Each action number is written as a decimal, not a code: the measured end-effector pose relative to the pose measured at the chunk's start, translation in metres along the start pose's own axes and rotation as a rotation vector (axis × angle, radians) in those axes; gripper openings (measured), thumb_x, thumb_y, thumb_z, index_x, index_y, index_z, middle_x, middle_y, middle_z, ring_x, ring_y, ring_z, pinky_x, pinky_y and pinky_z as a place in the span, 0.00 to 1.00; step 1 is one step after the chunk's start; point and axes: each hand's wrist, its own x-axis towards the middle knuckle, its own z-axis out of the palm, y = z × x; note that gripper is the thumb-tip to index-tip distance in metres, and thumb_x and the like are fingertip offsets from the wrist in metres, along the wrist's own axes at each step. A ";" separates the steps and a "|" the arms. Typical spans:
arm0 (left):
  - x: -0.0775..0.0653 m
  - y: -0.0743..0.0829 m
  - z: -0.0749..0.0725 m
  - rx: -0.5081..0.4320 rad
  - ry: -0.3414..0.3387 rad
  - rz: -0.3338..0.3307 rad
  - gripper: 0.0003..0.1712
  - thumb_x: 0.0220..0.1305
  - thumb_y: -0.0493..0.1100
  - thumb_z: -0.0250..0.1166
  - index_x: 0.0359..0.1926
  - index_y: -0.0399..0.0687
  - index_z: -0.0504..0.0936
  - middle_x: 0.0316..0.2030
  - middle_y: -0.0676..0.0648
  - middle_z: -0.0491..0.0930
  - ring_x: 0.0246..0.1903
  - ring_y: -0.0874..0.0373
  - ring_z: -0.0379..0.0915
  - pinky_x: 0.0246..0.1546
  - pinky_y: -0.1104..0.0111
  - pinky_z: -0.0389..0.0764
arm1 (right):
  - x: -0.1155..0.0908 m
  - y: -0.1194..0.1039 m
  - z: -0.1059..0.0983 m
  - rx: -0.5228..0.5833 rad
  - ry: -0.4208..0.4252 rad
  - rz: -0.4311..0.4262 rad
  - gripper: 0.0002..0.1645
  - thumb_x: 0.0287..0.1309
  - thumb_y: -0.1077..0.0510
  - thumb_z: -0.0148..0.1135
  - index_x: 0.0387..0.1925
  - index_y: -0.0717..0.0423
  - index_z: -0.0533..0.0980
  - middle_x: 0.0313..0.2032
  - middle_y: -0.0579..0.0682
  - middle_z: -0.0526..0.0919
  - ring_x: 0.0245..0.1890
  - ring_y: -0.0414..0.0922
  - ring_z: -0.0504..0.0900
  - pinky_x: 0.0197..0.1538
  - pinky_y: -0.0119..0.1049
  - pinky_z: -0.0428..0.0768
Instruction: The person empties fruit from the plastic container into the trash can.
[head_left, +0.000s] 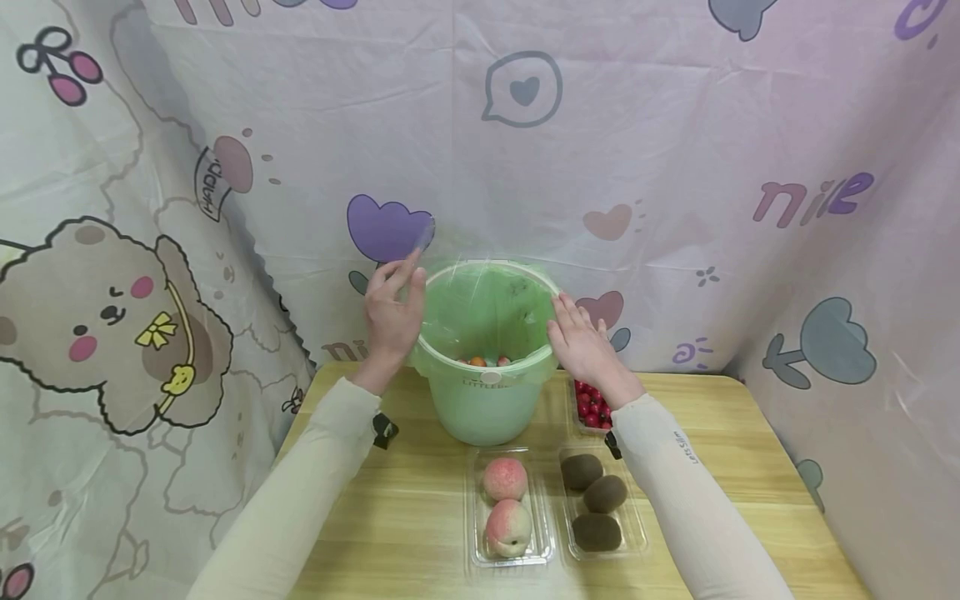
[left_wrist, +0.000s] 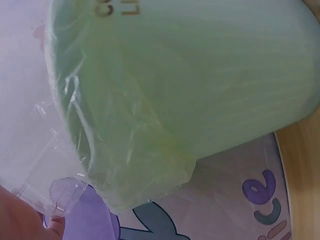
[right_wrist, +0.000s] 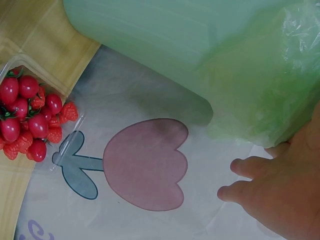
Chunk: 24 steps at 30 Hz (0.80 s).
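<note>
A pale green bucket stands on the table with a thin translucent green liner bag folded over its rim. Small orange and red pieces lie inside at the bottom. At the rim's left side, my left hand holds a clear plastic container, which shows only faintly above the opening. Across from it, my right hand lies against the right rim with its fingers nearly straight, touching the liner. In the right wrist view that hand has its fingers spread beside the bag.
In front of the bucket are a clear tray with two peaches and another tray with kiwis. A box of red berries and small tomatoes sits below my right wrist. A printed curtain hangs behind the wooden table.
</note>
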 end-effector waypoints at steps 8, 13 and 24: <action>0.002 0.003 -0.011 -0.049 0.019 -0.179 0.22 0.78 0.48 0.61 0.68 0.52 0.82 0.64 0.41 0.82 0.62 0.49 0.77 0.45 0.78 0.75 | 0.000 0.000 0.000 -0.001 0.002 -0.005 0.40 0.83 0.40 0.23 0.86 0.54 0.42 0.86 0.54 0.39 0.83 0.69 0.44 0.79 0.74 0.37; 0.000 0.002 -0.017 -0.089 0.026 -0.241 0.22 0.79 0.48 0.60 0.69 0.52 0.81 0.67 0.45 0.81 0.61 0.48 0.79 0.58 0.68 0.78 | 0.000 0.001 0.001 -0.004 0.003 -0.008 0.41 0.83 0.39 0.21 0.86 0.54 0.42 0.86 0.55 0.39 0.83 0.69 0.44 0.79 0.74 0.38; -0.008 0.003 -0.032 -0.187 0.014 -0.401 0.22 0.79 0.55 0.60 0.70 0.64 0.80 0.36 0.49 0.83 0.23 0.70 0.69 0.28 0.79 0.82 | -0.001 0.000 0.001 0.002 0.007 -0.008 0.40 0.83 0.40 0.23 0.86 0.54 0.42 0.86 0.54 0.39 0.83 0.69 0.44 0.79 0.74 0.38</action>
